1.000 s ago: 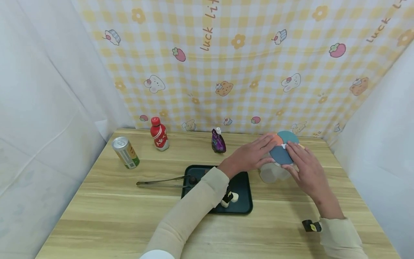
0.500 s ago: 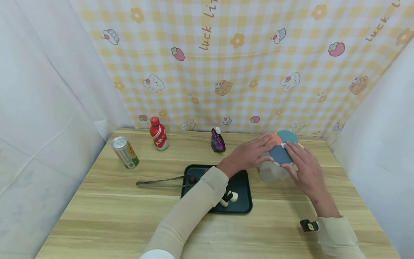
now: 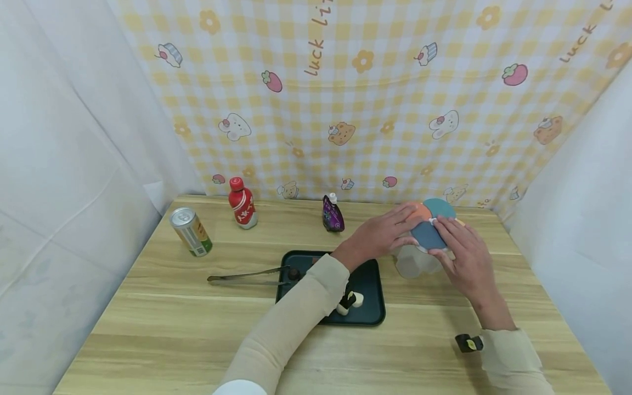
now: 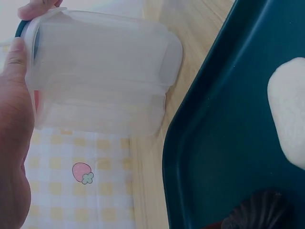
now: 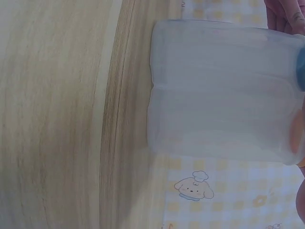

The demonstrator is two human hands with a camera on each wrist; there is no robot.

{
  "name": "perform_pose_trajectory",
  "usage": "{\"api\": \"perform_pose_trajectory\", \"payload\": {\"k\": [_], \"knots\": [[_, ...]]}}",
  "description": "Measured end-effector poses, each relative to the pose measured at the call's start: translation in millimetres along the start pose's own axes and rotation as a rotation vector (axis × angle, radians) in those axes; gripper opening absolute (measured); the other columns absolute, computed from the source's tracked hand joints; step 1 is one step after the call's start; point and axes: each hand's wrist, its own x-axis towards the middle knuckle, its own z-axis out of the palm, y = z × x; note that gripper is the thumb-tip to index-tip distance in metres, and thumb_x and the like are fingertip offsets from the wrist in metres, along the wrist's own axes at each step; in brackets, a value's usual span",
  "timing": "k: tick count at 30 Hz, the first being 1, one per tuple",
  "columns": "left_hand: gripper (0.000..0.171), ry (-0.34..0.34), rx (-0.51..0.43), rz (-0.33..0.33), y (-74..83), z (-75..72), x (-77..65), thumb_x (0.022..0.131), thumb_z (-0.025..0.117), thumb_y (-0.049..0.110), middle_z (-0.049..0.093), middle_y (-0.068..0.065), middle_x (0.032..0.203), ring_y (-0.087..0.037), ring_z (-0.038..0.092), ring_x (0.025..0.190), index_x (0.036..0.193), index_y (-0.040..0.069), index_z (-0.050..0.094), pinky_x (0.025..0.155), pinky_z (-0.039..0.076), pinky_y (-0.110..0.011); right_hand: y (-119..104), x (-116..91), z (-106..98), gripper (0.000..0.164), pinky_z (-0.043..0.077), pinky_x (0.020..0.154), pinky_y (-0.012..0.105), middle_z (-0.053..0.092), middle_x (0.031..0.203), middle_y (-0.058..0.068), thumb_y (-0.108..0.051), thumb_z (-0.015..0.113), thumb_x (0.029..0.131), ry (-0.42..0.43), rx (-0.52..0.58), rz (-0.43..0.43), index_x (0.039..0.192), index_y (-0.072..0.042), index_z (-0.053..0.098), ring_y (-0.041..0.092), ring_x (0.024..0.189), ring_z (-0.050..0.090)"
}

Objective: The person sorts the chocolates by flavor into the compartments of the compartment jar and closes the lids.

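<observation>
Both hands are on the round lid [image 3: 428, 236] of a tall, frosted clear plastic container [image 3: 410, 263] at the table's right rear. Coloured segments of teal, orange and blue make up the lid. The left hand [image 3: 382, 237] lays its fairly straight fingers on the lid's left side, its thumb along the near rim. From the right, the right hand [image 3: 466, 263] presses extended fingers on the top, thumb also near the rim. In the right wrist view the container [image 5: 219, 90] shows nothing clearly inside; its base meets the wooden table.
A dark green tray [image 3: 367, 315] with pale rounded pieces lies under the left forearm. Metal tongs [image 3: 247, 278] rest over its left edge. Behind stand a can [image 3: 192, 233], a red bottle [image 3: 243, 203] and a purple spouted pouch [image 3: 333, 215]. A checked curtain [image 3: 316, 109] hangs behind.
The right wrist and sleeve have shifted slightly to the left and away from the person. Both hands stay on the lid, and the container has not visibly moved.
</observation>
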Motion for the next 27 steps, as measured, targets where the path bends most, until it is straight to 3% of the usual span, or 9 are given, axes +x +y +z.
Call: {"api": "perform_pose_trajectory", "payload": {"k": [7,13,20,22,27], "knots": [[0.049,0.107,-0.096,-0.057,3.1,0.9,4.5,0.107,0.057,0.036,0.051,-0.012,0.151,-0.022,0.038,0.147,0.147,0.009,0.055,0.116,0.021,-0.02,-3.9,4.6,1.9,0.077,0.031,0.115,0.051,0.063,0.138,0.015,-0.066,0.038,0.102,0.02,0.028,0.074,0.137,-0.003,0.066,0.042,0.126,0.057],[0.047,0.075,-0.165,-0.126,6.5,-1.6,6.1,0.107,0.055,0.038,0.05,-0.009,0.152,-0.019,0.037,0.147,0.147,0.012,0.056,0.114,0.026,-0.02,-5.7,4.5,3.3,0.078,0.035,0.11,0.058,0.064,0.136,0.015,-0.066,0.035,0.103,0.042,0.034,0.077,0.136,-0.003,0.067,0.043,0.123,0.059],[0.043,0.05,-0.127,-0.169,11.4,-3.3,11.0,0.109,0.051,0.041,0.051,-0.004,0.149,-0.014,0.041,0.142,0.143,0.016,0.058,0.11,0.033,-0.018,-6.3,5.2,2.9,0.077,0.032,0.112,0.056,0.064,0.136,0.015,-0.064,0.032,0.106,0.021,0.038,0.129,0.136,-0.003,0.067,0.043,0.124,0.059],[0.043,0.044,-0.132,-0.191,12.6,-5.0,12.8,0.109,0.05,0.042,0.052,-0.003,0.147,-0.013,0.045,0.138,0.142,0.017,0.06,0.105,0.038,-0.018,-6.6,5.8,2.6,0.074,0.032,0.113,0.055,0.065,0.136,0.014,-0.062,0.032,0.107,0.023,0.041,0.142,0.135,-0.003,0.068,0.043,0.124,0.059],[0.037,0.012,-0.176,-0.23,12.9,-15.0,20.6,0.11,0.045,0.044,0.059,0.005,0.124,-0.006,0.057,0.106,0.13,0.021,0.066,0.079,0.049,-0.017,-6.8,7.3,1.5,0.063,0.033,0.115,0.049,0.067,0.133,0.014,-0.052,0.035,0.11,0.04,0.056,0.167,0.133,-0.003,0.069,0.043,0.123,0.06]]}}
